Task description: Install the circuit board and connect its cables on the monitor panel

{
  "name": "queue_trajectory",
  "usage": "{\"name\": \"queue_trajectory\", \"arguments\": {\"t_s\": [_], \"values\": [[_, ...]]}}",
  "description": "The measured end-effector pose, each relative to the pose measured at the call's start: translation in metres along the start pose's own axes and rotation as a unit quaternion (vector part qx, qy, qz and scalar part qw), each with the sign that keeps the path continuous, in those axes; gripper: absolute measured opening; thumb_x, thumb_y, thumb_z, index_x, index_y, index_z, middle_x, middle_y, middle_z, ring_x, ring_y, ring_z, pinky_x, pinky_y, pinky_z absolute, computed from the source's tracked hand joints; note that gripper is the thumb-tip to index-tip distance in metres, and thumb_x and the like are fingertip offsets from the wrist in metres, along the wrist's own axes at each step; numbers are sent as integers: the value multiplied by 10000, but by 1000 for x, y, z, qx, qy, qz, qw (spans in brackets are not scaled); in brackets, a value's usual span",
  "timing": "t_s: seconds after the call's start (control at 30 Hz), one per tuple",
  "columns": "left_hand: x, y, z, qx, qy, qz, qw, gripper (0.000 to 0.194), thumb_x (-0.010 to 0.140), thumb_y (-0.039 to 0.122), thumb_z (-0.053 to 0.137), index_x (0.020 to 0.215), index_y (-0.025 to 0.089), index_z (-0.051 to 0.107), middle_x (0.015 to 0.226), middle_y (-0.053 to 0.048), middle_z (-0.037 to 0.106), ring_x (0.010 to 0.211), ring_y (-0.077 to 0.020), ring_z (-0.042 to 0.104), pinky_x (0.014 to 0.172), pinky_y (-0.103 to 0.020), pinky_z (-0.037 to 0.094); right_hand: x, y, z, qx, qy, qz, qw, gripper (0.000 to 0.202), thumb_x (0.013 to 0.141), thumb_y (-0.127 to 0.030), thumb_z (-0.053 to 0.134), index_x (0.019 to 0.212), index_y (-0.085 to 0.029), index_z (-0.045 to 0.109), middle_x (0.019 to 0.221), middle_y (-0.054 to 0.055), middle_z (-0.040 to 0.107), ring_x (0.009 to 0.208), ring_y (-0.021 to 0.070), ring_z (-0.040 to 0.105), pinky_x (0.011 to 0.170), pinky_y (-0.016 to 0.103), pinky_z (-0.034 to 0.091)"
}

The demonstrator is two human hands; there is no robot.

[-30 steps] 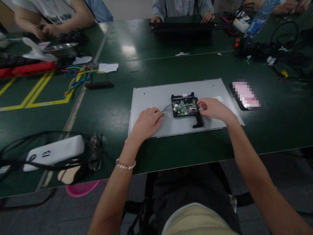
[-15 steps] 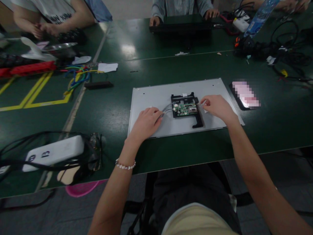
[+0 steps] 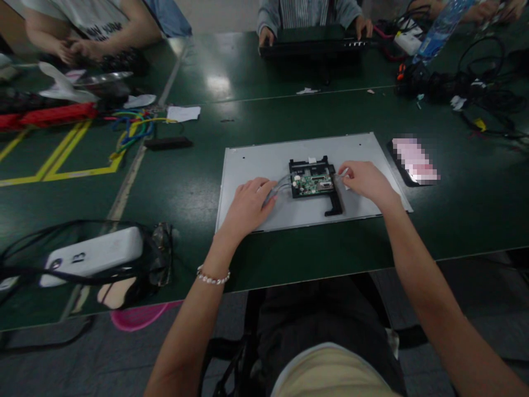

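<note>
A grey-white flat panel (image 3: 256,160) lies on the green table. On its middle rests a black frame (image 3: 336,205) with a green circuit board (image 3: 313,185) in it. My left hand (image 3: 250,204), at the panel's left part, has thumb and fingers closed on grey cables (image 3: 282,183) that run to the board's left side. At the board's right edge my right hand (image 3: 366,179) pinches a small pale strip (image 3: 344,172); its far end is too small to make out.
A phone (image 3: 413,161) lies right of the panel. To the left are a black bar (image 3: 168,143), coloured wires (image 3: 132,129) and a white power strip (image 3: 95,256) with black cables. Across the table a person's hands hold a dark screen (image 3: 314,48).
The fingers of my left hand have shifted slightly around the cables. My right hand has barely moved. Across the table, the dark screen has moved a little to the right.
</note>
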State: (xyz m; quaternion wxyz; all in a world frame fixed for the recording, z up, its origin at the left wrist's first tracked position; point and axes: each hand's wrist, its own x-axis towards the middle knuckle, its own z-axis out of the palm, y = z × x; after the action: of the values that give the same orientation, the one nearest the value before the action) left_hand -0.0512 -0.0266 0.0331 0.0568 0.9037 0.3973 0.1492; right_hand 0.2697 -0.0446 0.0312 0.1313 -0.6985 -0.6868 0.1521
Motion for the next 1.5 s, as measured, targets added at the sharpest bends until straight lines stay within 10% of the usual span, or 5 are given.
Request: {"name": "queue_trajectory", "arguments": {"t_s": [0.2, 0.5, 1.5], "values": [[6, 16, 6, -94, 85, 20, 992, 494, 976, 395, 438, 1420, 198, 346, 1428, -139, 428, 1334, -259, 403, 1114, -455, 351, 1, 2, 1, 3, -2, -3, 1000, 224, 819, -190, 562, 1009, -199, 682, 845, 63, 699, 760, 200, 625, 664, 288, 429], [42, 33, 14, -54, 25, 61, 996, 717, 926, 506, 502, 1504, 219, 189, 1574, -144, 228, 1456, -311, 207, 1172, -498, 236, 3, 3, 0, 35, -7, 0, 999, 226, 806, -183, 567, 998, -192, 687, 825, 59, 698, 686, 178, 616, 653, 285, 431], [49, 31, 39, -21, -50, 73, 996, 588, 955, 486, 431, 1413, 120, 396, 1517, -156, 357, 1405, -288, 321, 1160, -475, 263, 10, 21, 0, 146, 8, -8, 989, 189, 771, -185, 590, 896, -162, 729, 861, 74, 728, 804, 194, 676, 744, 319, 509]]}}
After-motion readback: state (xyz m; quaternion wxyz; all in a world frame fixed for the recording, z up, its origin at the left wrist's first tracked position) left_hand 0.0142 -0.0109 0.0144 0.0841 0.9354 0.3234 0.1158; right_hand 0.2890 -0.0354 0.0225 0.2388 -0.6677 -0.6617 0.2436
